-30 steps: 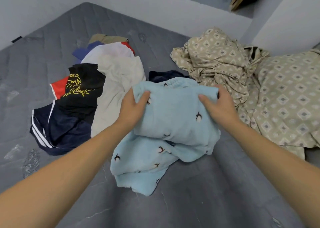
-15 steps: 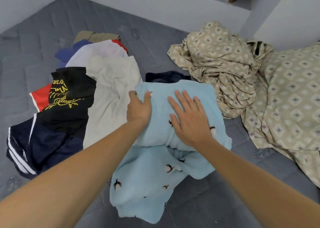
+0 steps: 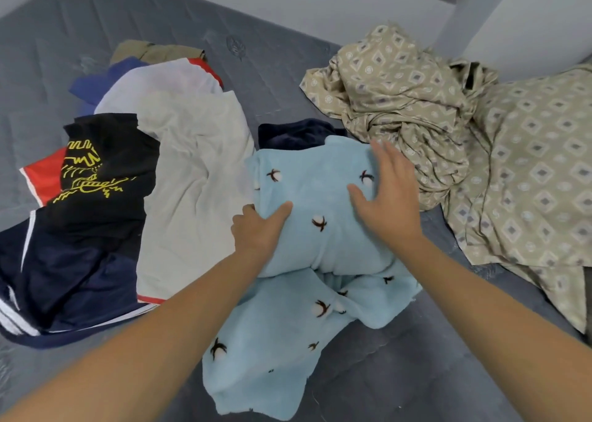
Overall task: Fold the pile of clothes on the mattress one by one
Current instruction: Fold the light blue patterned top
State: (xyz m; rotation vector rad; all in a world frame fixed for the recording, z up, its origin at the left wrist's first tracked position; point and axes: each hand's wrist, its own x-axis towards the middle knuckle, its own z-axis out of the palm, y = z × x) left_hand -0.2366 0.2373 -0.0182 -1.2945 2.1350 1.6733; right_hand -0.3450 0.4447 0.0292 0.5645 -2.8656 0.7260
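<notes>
A light blue fleece garment (image 3: 307, 245) with small dark bird marks lies doubled over in the middle of the grey mattress (image 3: 400, 373). My left hand (image 3: 259, 229) pinches its left edge, thumb on top and fingers tucked under the fold. Flat on the right part of the folded layer rests my right hand (image 3: 387, 197), fingers spread. To the left lies a pile of clothes (image 3: 128, 178): a black shirt with a yellow print, navy shorts with white stripes, a cream shirt, and red, blue and tan pieces.
A crumpled beige sheet (image 3: 448, 127) with a diamond pattern covers the right side of the mattress. A dark navy garment (image 3: 294, 133) peeks out behind the blue one. Grey walls (image 3: 320, 2) run along the far edge.
My right hand has slid from the middle of the blue garment to its right side. My left hand has moved down along the left edge. The view shifted slightly.
</notes>
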